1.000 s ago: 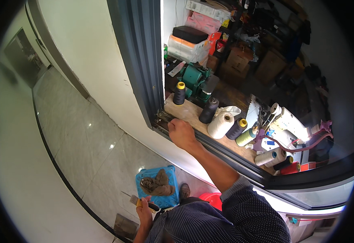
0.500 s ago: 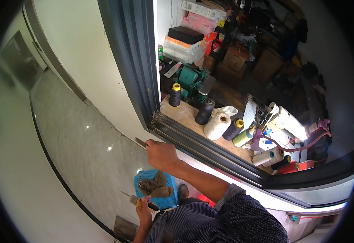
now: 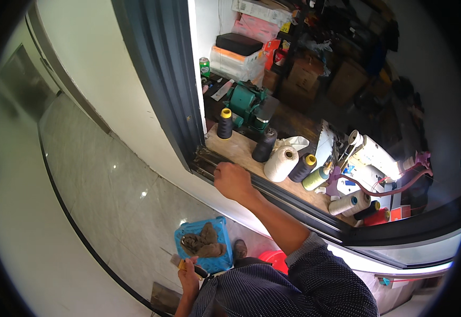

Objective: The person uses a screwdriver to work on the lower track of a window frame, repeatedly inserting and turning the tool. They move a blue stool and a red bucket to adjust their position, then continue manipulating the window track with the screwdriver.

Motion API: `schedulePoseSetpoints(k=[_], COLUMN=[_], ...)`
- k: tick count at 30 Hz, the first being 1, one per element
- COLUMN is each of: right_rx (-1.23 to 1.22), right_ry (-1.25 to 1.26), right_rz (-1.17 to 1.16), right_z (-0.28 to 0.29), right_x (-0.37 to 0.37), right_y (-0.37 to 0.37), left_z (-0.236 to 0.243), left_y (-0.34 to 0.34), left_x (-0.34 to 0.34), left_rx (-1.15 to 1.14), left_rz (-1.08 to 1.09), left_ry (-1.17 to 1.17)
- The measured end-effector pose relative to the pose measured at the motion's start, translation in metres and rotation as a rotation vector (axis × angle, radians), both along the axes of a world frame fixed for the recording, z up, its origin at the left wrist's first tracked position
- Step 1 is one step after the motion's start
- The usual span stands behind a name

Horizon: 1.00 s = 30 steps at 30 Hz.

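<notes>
My right hand [image 3: 232,180] is closed at the left end of the dark metal window track [image 3: 265,191], its fingertips down at the channel; whatever is in its grip is mostly hidden. My left hand [image 3: 188,277] grips a flat brush [image 3: 180,264] with pale bristles, along with a thin metal tool too small to make out. Spools of thread [image 3: 279,162] in black, white, green and other colours stand along the wooden sill [image 3: 220,147] just inside the window. Below my hands is a blue plastic stool [image 3: 217,224] with a crumpled brown cloth [image 3: 204,243] on it.
Beyond the sill are a green motor machine [image 3: 243,100], a lit white sewing machine [image 3: 378,156], stacked boxes [image 3: 246,55] and cartons [image 3: 307,74]. The dark frame post [image 3: 154,84] rises at left. A red bucket [image 3: 275,260] and tiled corridor floor [image 3: 109,174] lie below.
My right hand came away from the track, down-left with a thin flat strip showing in it, and is now back up at the track. My left hand stayed in place.
</notes>
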State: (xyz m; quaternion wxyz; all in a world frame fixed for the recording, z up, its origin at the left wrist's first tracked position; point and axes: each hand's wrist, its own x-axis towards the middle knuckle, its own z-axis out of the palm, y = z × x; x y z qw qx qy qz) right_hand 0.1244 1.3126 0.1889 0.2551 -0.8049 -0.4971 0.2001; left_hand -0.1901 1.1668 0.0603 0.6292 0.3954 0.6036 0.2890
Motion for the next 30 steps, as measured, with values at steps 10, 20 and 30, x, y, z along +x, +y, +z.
schedulePoseSetpoints(k=[10,20,30], right_rx=[0.093,0.121,0.177], right_ry=[0.094,0.036,-0.013], right_rz=[-0.025,-0.026,-0.048], right_z=[-0.011,-0.018,-0.018], right_x=[-0.005,-0.006,-0.009], right_y=[0.018,0.019,0.019], left_z=[0.031,0.038,-0.003], left_y=[0.027,0.012,-0.005], left_x=[0.021,0.021,0.004], left_rx=[-0.031,-0.068,-0.124], left_rz=[-0.343,-0.506,-0.38], left_ry=[0.078,0.029,0.151])
